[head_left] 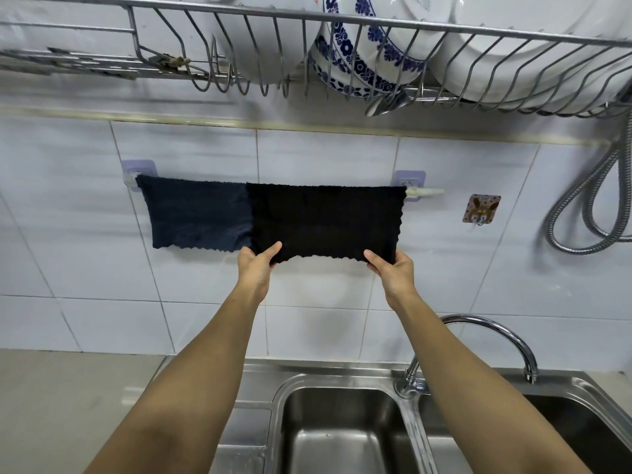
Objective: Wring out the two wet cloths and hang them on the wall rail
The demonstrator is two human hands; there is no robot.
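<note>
Both cloths draped on wall rail (424, 192): blue cloth (196, 217) left, black cloth (325, 222) right. Black's lower corners pinched by left hand (256, 265) and right hand (391, 268); only release judged left.

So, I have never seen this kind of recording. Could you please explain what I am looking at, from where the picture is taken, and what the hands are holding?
There is no machine here. A person wears a camera on the head, so the one picture looks forward and down along their own bare arms.

On the tiled wall is a rail with two cloths hanging over it: a blue cloth on the left and a black cloth on the right. The left hand and the right hand each pinch a bottom corner of the black cloth.

Above is a wire rack with plates. Below are a steel sink and a tap. A metal hose hangs at the right.
</note>
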